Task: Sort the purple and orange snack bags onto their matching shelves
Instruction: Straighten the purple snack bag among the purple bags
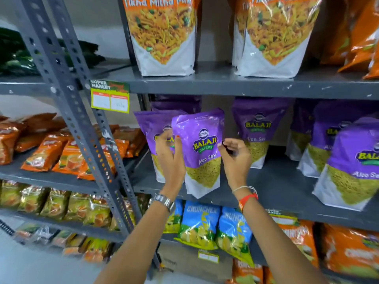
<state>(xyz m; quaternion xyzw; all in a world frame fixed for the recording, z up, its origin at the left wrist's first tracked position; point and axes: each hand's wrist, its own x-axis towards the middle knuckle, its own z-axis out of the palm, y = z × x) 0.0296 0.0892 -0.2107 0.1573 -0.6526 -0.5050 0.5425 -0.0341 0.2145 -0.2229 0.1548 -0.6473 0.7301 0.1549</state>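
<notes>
A purple Aloo Sev bag [202, 152] stands tilted at the front edge of the middle grey shelf [272, 193]. My left hand [171, 158] grips its left edge. My right hand [235, 158] touches its right edge with fingers curled. Behind it stands another purple bag [150, 128], and more purple bags [256, 128] [352, 160] fill the same shelf to the right. On the upper shelf [215, 84] stand orange Tikha Mitha Mix bags [162, 33] [274, 35].
A grey slotted upright [82, 128] with a supermarket price tag [110, 96] stands left of my hands. The left rack holds small orange packets [51, 152] and yellow packets [61, 206]. Blue Crunchex bags [200, 224] and orange bags [348, 249] sit on the lower shelf.
</notes>
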